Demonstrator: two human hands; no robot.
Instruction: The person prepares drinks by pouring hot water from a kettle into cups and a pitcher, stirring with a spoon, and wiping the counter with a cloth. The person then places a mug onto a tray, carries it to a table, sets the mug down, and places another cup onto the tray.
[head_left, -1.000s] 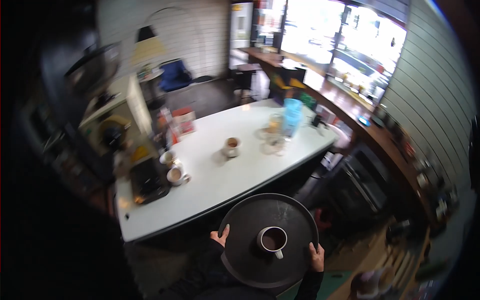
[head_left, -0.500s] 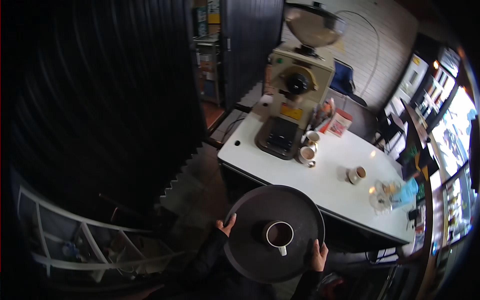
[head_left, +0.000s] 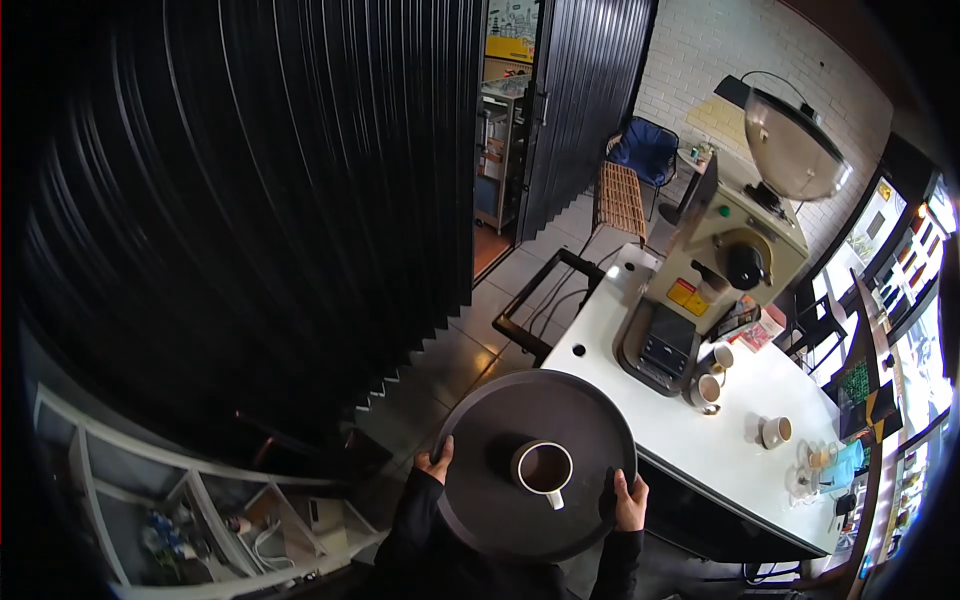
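Note:
A round dark tray (head_left: 540, 400) is held level in front of my body. My left hand (head_left: 435, 463) is closed on its left rim, thumb on top. My right hand (head_left: 630, 502) grips the right rim the same way, its other fingers mostly hidden under the tray. Near the tray's middle stands a white cup (head_left: 543, 468) with dark liquid inside, its handle pointing toward me. Neither hand touches the cup.
Right of the tray is a white counter (head_left: 720, 450) bearing a coffee grinder (head_left: 745, 250), several cups (head_left: 776, 432) and a blue container (head_left: 843, 463). A black corrugated wall (head_left: 300, 200) fills the left. White shelving (head_left: 190, 470) is at lower left, a wicker bench (head_left: 620, 197) beyond.
The view has swung left, so the counter and grinder now lie further right and the black wall and doorway show more. Both hands still hold the tray with the cup on it.

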